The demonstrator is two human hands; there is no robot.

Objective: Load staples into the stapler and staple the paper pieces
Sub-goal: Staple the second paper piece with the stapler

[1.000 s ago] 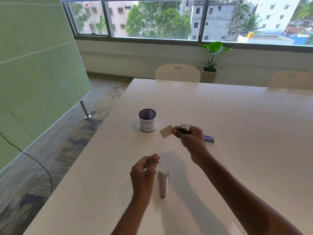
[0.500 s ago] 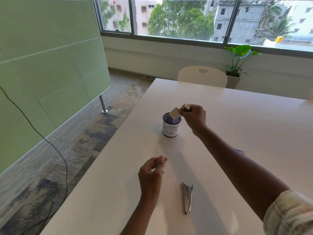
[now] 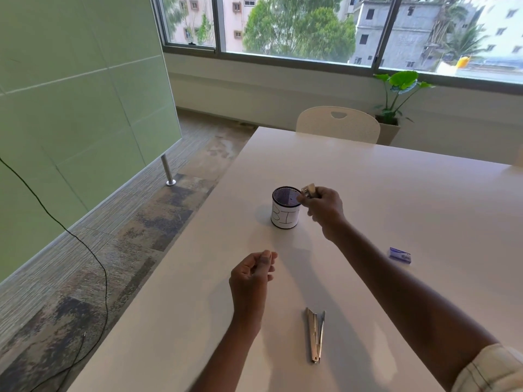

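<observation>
Right hand (image 3: pixel 322 206) now over rim of BIN cup (image 3: pixel 285 207), pinching small stapler (image 3: pixel 309 191); paper piece gone from grip, probably dropped inside. Left hand (image 3: pixel 252 274) loosely curled, seemingly empty. Metal strip (image 3: pixel 315 335) near wrist, staple box (image 3: pixel 399 255) off right. Guess stapling's done.
</observation>
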